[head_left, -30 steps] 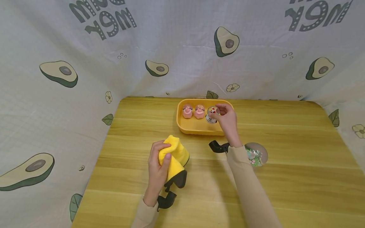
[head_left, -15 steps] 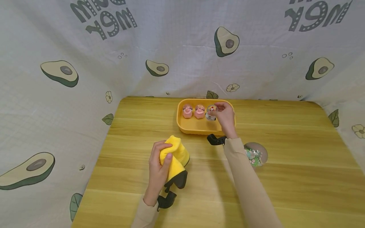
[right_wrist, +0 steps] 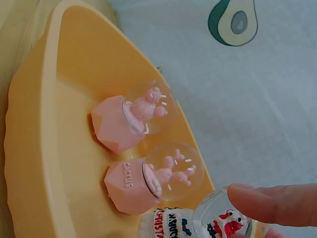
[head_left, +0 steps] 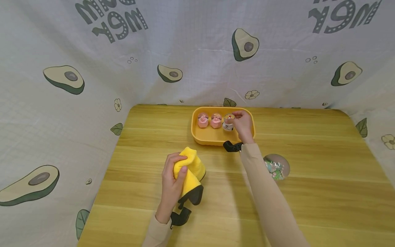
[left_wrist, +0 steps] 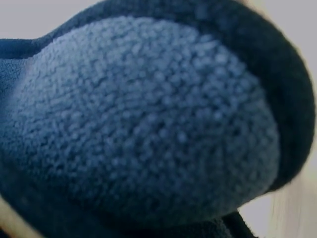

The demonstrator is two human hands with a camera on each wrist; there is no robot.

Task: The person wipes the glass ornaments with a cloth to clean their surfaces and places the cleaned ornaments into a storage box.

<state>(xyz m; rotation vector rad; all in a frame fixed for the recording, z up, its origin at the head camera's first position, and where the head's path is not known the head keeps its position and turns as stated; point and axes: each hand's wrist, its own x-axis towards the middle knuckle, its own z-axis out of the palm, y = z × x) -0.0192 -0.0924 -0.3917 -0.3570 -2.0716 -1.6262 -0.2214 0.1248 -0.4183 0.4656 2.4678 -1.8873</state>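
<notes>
My right hand [head_left: 244, 125] pinches the clear dome of a small snow globe [head_left: 228, 126] over the right half of the yellow tray [head_left: 210, 141]. In the right wrist view this globe has a white base [right_wrist: 171, 224] with Christmas lettering and a red-and-white figure inside. Two pink cactus snow globes [right_wrist: 119, 124] stand to its left in the tray, one marked CACTUS. Nearer the front, my left hand [head_left: 169, 181] grips a bunched yellow cloth [head_left: 190, 168] with a dark grey underside. That grey side [left_wrist: 148, 119] fills most of the left wrist view.
A larger clear dome [head_left: 277, 167] with green and pink decoration stands on the wooden table [head_left: 324, 171], right of my right forearm and partly covered by the sleeve. A white curtain [head_left: 197, 82] printed with avocados hangs behind the tray and along the sides.
My right hand has moved slightly forward and left with the Christmas snow globe, bringing it closer beside the pink ones and more upright. My left hand and the cloth have barely moved.
</notes>
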